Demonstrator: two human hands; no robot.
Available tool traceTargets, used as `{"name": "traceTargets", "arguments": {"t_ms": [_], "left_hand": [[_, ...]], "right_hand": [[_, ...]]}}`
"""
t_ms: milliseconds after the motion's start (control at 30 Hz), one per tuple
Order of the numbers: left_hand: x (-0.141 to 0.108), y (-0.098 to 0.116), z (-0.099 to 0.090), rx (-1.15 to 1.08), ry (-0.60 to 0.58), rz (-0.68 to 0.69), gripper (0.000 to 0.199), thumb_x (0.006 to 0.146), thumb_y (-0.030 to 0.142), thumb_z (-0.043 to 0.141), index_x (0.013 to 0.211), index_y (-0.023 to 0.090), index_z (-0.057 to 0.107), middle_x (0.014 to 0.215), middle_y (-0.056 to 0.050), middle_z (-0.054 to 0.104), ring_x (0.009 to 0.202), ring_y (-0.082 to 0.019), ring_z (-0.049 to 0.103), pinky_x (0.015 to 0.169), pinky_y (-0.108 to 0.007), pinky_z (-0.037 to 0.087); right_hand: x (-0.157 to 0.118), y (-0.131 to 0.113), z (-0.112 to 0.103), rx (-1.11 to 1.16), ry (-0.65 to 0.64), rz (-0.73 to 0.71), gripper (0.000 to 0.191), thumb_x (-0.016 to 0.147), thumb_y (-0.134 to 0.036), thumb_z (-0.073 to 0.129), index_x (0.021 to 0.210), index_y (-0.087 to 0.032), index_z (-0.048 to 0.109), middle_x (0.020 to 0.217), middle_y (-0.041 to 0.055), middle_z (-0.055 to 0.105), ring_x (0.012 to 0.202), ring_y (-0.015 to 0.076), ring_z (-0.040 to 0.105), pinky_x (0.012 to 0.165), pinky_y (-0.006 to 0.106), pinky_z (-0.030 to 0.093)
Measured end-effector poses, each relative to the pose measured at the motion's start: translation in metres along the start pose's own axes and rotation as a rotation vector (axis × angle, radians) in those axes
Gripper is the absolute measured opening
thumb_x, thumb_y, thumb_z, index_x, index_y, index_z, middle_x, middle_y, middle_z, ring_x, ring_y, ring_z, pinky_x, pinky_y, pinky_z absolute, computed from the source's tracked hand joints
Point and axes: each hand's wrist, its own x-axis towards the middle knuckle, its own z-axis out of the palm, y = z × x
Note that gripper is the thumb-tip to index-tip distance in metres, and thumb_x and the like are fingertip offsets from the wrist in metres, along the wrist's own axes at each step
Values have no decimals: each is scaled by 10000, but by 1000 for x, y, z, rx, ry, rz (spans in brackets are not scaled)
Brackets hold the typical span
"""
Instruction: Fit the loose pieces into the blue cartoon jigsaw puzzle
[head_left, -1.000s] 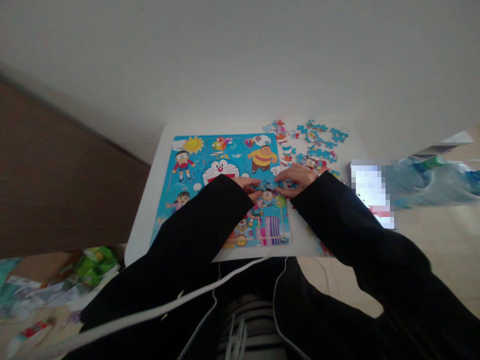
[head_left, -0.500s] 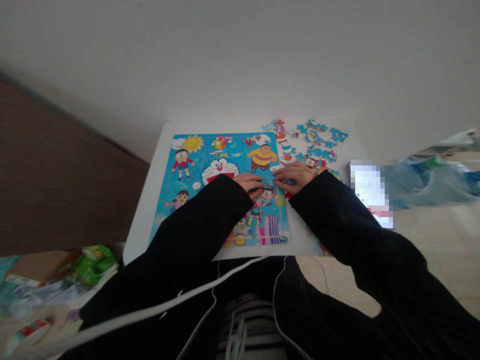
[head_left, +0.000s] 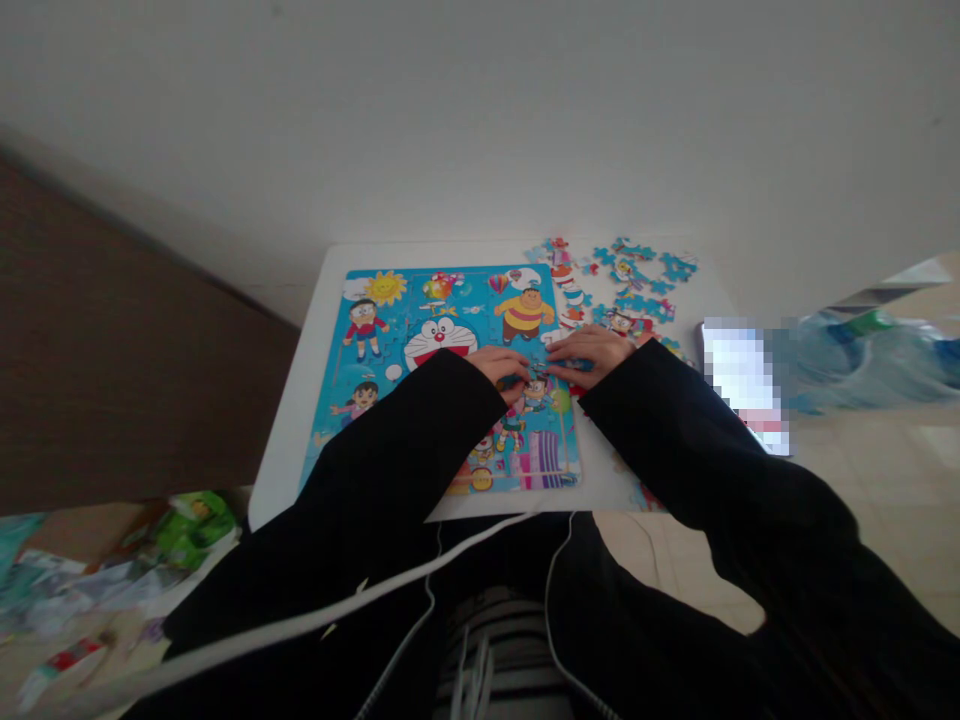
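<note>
Left grip (head_left: 496,368) and right grip (head_left: 592,355) close together, narrow, fingertips bent down and almost meeting over the lower middle of a cartoon jigsaw puzzle (head_left: 450,310); any small piece between them too hidden to make out. Puzzle lying flat on a white tabletop (head_left: 300,440), the right grip at its right edge. Just beyond that edge, loose puzzle pieces (head_left: 630,275), scattered, some joined in clusters. Farther right, a pixelated blurred object (head_left: 739,385), then a crumpled plastic bag (head_left: 847,365) above a tiled floor (head_left: 885,480). Black sleeves (head_left: 405,470) running back from both wrists, a white cable (head_left: 337,590) across the left one. Down at lower left, crumpled green packaging (head_left: 191,530).
</note>
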Motion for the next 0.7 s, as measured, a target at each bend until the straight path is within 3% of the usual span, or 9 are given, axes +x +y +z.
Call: {"name": "traceTargets", "arguments": {"t_ms": [167, 400, 700], "left_hand": [[3, -1, -6, -32, -152, -32, 118, 715, 195, 573, 766, 200, 679, 871, -33, 701, 797, -130, 648, 749, -238, 509], [4, 0, -1, -1, -173, -80, 175, 729, 190, 570, 858, 203, 686, 931, -31, 698, 836, -129, 649, 795, -240, 507], [5, -2, 4, 89, -190, 46, 208, 774, 180, 521, 904, 177, 683, 930, -67, 692, 831, -154, 654, 769, -269, 524]], "right_hand": [[0, 2, 0, 8, -26, -10, 176, 809, -362, 576, 804, -232, 695, 827, 18, 716, 737, 158, 654, 712, 332, 528], [1, 0, -1, 16, -15, -10, 181, 814, -363, 575, 793, -232, 698, 835, 16, 717, 751, 145, 657, 710, 310, 523], [3, -1, -2, 20, -42, 14, 186, 809, -375, 574, 782, -240, 698, 838, 17, 716, 738, 150, 664, 727, 330, 517]]}}
